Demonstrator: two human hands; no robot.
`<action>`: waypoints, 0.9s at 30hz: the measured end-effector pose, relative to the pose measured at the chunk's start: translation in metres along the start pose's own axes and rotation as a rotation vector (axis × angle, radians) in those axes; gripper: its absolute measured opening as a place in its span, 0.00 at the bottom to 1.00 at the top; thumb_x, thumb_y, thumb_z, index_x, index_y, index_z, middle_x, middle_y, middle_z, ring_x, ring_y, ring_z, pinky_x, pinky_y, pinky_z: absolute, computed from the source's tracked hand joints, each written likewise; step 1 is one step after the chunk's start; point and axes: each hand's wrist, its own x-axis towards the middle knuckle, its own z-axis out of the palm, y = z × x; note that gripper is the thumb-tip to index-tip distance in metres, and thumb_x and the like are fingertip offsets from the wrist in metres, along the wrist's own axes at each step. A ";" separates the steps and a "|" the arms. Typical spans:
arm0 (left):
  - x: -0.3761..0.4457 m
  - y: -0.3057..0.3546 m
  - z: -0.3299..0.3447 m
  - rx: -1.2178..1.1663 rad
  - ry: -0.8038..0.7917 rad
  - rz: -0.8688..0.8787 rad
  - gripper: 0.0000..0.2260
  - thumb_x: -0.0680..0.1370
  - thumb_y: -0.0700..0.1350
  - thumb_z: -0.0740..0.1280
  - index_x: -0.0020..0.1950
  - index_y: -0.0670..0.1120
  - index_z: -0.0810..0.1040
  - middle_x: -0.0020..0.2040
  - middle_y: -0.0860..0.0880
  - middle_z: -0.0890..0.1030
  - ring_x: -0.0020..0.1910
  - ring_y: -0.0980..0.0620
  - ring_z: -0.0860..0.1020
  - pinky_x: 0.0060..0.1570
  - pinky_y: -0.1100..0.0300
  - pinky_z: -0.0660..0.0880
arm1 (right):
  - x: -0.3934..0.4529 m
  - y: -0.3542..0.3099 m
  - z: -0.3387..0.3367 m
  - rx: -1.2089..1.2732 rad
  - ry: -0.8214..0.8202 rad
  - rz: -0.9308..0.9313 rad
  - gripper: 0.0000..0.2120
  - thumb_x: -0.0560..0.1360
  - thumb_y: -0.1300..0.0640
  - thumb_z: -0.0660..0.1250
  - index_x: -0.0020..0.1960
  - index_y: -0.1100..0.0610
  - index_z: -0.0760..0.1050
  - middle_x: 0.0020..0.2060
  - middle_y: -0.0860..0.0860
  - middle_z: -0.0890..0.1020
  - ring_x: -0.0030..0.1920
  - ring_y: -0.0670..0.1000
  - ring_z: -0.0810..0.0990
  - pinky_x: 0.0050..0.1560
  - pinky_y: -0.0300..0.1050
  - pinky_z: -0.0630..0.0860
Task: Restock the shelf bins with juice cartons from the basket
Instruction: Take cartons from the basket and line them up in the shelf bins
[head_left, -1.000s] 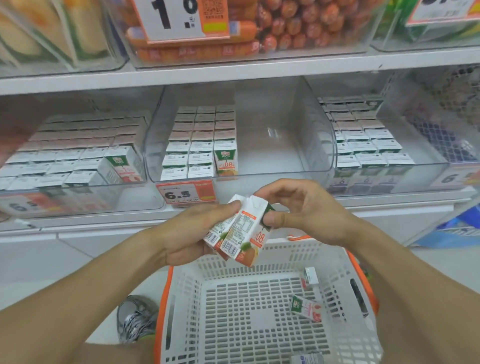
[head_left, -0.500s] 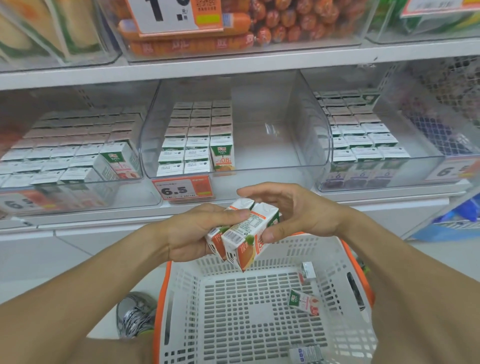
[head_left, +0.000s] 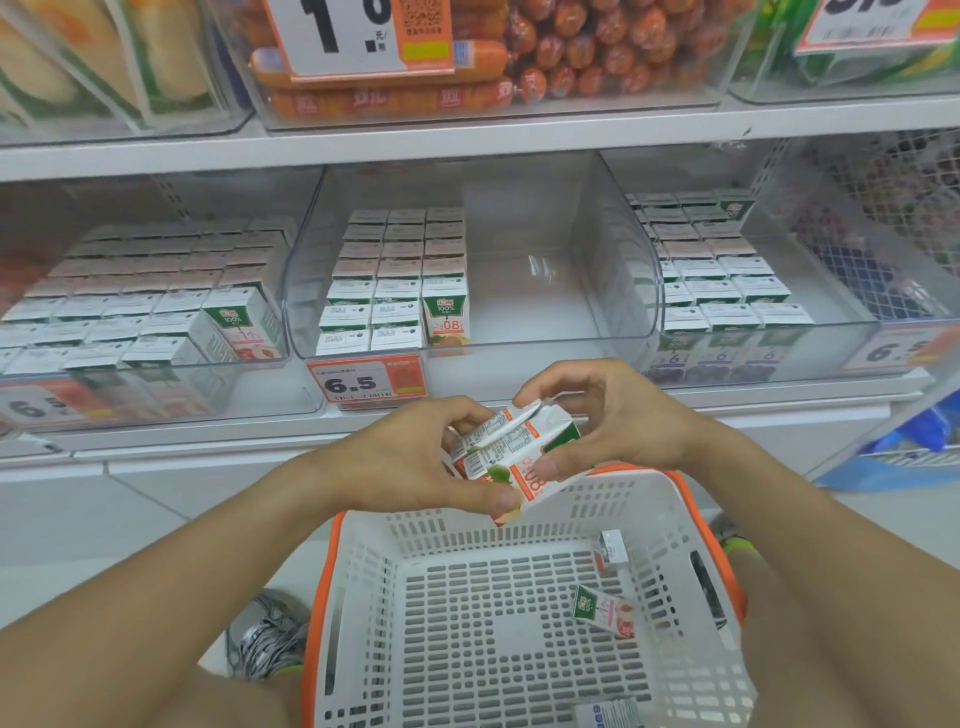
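We hold two juice cartons (head_left: 511, 457) together above the basket (head_left: 519, 613), and over the last second they have turned in our grip: they hung steeply from the fingers with their bottoms pointing down into the basket, and now they lie flatter, their tops raised toward the shelf. The left hand (head_left: 415, 462) curls round them from the near left, thumb pressed under the lower corner; the right hand (head_left: 608, 415) pinches them from the far right, thumb on the printed face, fingers arched over the top edge. Just beyond the fingertips stands the middle bin (head_left: 613, 312), three rows of cartons against its left wall and bare floor to the right of them, so we judge the pair is being squared up for that gap. Below our wrists more cartons lie loose: one flat carton (head_left: 605, 610) and another carton (head_left: 613, 548) against the wall beyond it, so the restocking has some way to go.
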 end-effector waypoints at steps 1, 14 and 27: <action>0.000 0.001 -0.001 0.002 0.024 0.014 0.28 0.61 0.62 0.79 0.57 0.58 0.78 0.50 0.59 0.82 0.50 0.54 0.80 0.52 0.47 0.80 | 0.000 -0.001 0.000 0.017 0.001 0.000 0.26 0.59 0.65 0.83 0.55 0.57 0.81 0.52 0.56 0.83 0.58 0.61 0.80 0.52 0.59 0.81; -0.016 0.002 -0.028 0.034 0.417 0.197 0.32 0.66 0.50 0.81 0.68 0.55 0.74 0.59 0.61 0.79 0.57 0.64 0.78 0.59 0.63 0.75 | 0.001 -0.037 0.033 -0.129 0.358 -0.242 0.27 0.58 0.63 0.85 0.54 0.52 0.81 0.50 0.47 0.85 0.54 0.49 0.82 0.51 0.55 0.82; -0.007 -0.037 -0.044 0.643 0.643 0.150 0.27 0.74 0.56 0.69 0.70 0.45 0.70 0.65 0.48 0.73 0.67 0.46 0.68 0.66 0.49 0.68 | 0.094 -0.107 0.006 -1.268 0.311 -0.147 0.31 0.54 0.37 0.79 0.56 0.41 0.77 0.47 0.46 0.82 0.49 0.52 0.79 0.49 0.49 0.77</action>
